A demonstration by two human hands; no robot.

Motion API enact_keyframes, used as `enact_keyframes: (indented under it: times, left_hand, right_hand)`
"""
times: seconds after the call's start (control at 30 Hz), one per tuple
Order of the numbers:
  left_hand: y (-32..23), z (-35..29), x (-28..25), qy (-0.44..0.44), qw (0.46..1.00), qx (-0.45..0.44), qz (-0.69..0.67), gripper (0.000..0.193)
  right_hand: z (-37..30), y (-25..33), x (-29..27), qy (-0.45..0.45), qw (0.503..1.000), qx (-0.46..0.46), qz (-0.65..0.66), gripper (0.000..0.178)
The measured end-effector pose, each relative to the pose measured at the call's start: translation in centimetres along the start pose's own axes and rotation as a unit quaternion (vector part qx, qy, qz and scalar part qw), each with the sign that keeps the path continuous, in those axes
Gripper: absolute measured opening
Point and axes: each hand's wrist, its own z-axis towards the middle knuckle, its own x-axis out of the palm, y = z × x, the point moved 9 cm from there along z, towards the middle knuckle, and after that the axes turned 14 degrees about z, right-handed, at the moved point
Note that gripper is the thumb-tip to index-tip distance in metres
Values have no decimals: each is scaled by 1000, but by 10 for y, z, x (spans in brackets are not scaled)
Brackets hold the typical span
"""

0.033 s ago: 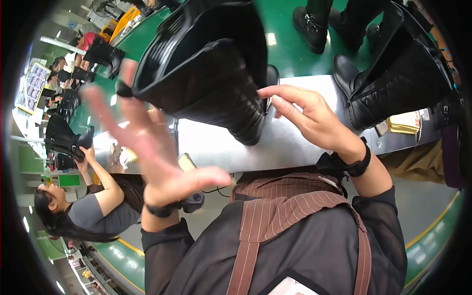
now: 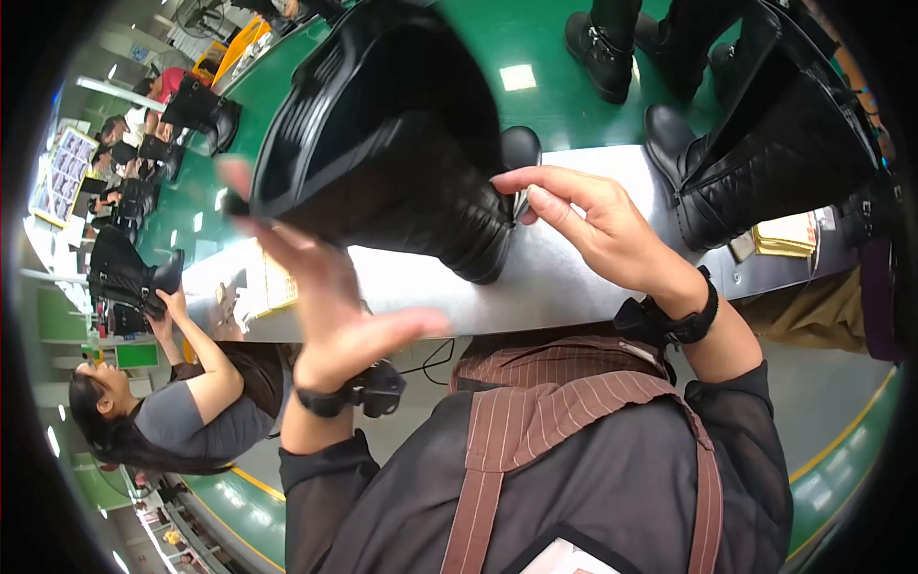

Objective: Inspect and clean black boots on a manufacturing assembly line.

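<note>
Your two hands are apart, with one black boot [image 2: 402,182] between them. Your left hand [image 2: 325,320] is blurred, fingers spread and thumb held out, at the left side of the boot's wide opening; you cannot tell whether it touches the leather. Your right hand [image 2: 607,225] is on the other side, forefinger against the boot near the ankle, thumb close to it; whether they pinch something is too small to tell.

Compared with the earlier frame, your left fingers have come in closer to the opening, and more of the boot's toe shows past your right forefinger. Your right hand has barely moved.

The boot stands on the metal tabletop [image 2: 411,298]. Further right are a second tall boot [image 2: 765,153] and one yellow stack of paper [image 2: 786,237]. To your left, one co-worker [image 2: 206,416] holds one boot in both hands.
</note>
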Motion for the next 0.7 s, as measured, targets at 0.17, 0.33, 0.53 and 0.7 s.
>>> enact_keyframes:
  times: [0.17, 0.33, 0.53, 0.7]
  left_hand:
    - [82, -60, 79, 142, 959, -247, 2, 41]
    - [96, -61, 74, -43, 971, -236, -5, 23]
    - [110, -83, 91, 20, 943, -302, -139, 25]
    - [113, -95, 116, 104, 940, -296, -134, 36]
  right_hand:
    - [-19, -38, -26, -88, 994, 27, -62, 20]
    - [-15, -97, -5, -4, 978, 110, -177, 23]
    - [-14, -142, 12, 53, 961, 261, -68, 34]
    - [-13, -150, 19, 122, 938, 324, -34, 35]
